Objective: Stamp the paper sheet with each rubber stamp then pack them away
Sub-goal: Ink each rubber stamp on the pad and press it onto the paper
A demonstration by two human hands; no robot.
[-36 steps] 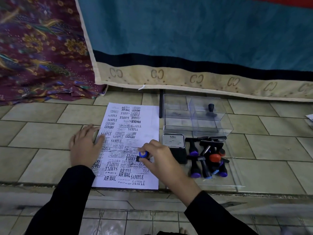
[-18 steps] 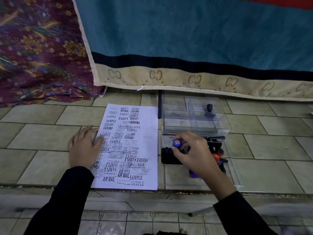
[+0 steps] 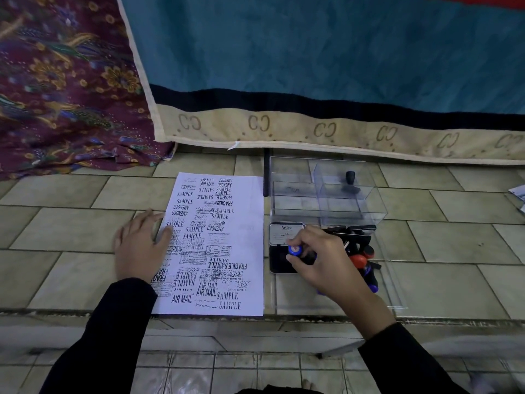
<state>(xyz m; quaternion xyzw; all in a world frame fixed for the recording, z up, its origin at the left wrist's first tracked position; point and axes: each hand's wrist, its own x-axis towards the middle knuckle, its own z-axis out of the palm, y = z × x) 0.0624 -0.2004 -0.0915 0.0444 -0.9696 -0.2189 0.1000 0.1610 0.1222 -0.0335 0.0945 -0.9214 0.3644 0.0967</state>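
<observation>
A white paper sheet (image 3: 227, 223) covered with black stamp marks lies on the tiled floor. My left hand (image 3: 142, 245) rests flat on its left edge. My right hand (image 3: 321, 260) grips a blue-topped rubber stamp (image 3: 295, 249) and holds it down on the open black ink pad (image 3: 279, 260), whose lid (image 3: 285, 234) stands just behind. A heap of several black stamps (image 3: 360, 243) with red and purple knobs lies right of my hand, partly hidden by it. One black stamp (image 3: 350, 183) stands inside the clear plastic box (image 3: 298, 194).
A clear flat lid (image 3: 298, 297) lies under the pad and stamps. A blue mat with a beige border (image 3: 312, 129) and patterned purple cloth (image 3: 65, 95) lie behind. The tiled step edge (image 3: 255, 318) runs just below the paper.
My right hand carried the blue-topped stamp off the paper to the right and lowered it onto the ink pad. My left hand stayed on the paper.
</observation>
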